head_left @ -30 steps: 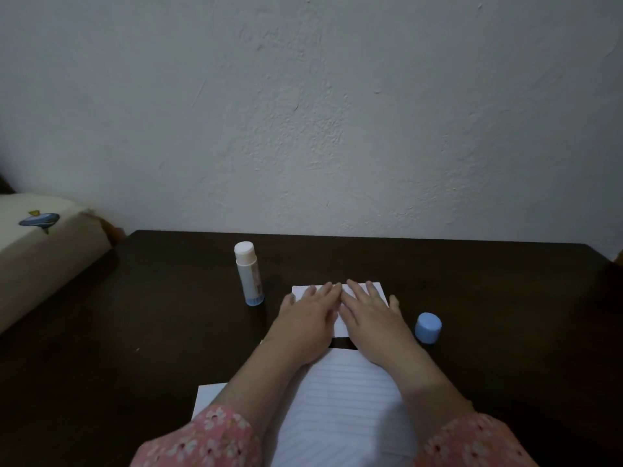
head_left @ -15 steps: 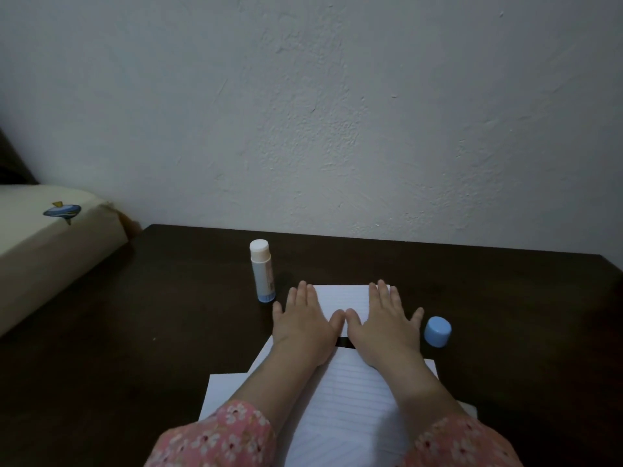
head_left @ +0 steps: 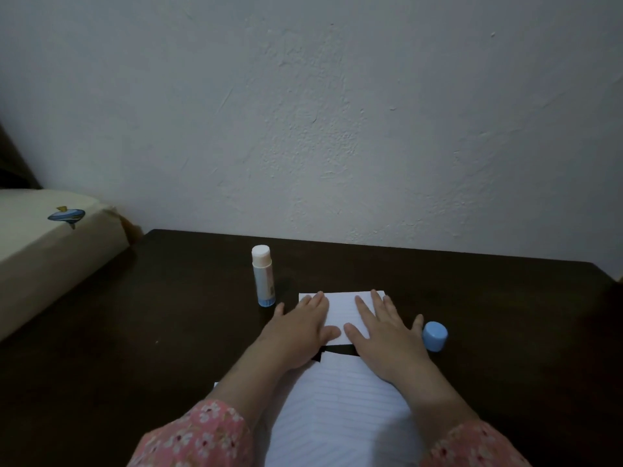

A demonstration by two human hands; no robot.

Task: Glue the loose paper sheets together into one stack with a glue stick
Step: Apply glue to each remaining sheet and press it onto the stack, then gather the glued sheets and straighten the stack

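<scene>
Left hand (head_left: 296, 332) and right hand (head_left: 384, 335) flat, fingers straight, pressing small paper stack (head_left: 342, 310) at centre; gripping nothing; glue stick (head_left: 262, 279) upright, uncapped, far left; risk: uneven pressure skews sheets; glue dries.

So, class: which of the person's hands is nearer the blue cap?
Right. The right hand lies flat on the paper, its little finger almost beside the blue cap; the left hand presses the paper's far side.

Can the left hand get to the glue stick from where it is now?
Probably yes. The left hand lies flat on the small paper, and the uncapped glue stick stands upright just beyond and left of it, with only bare table between them.
</scene>
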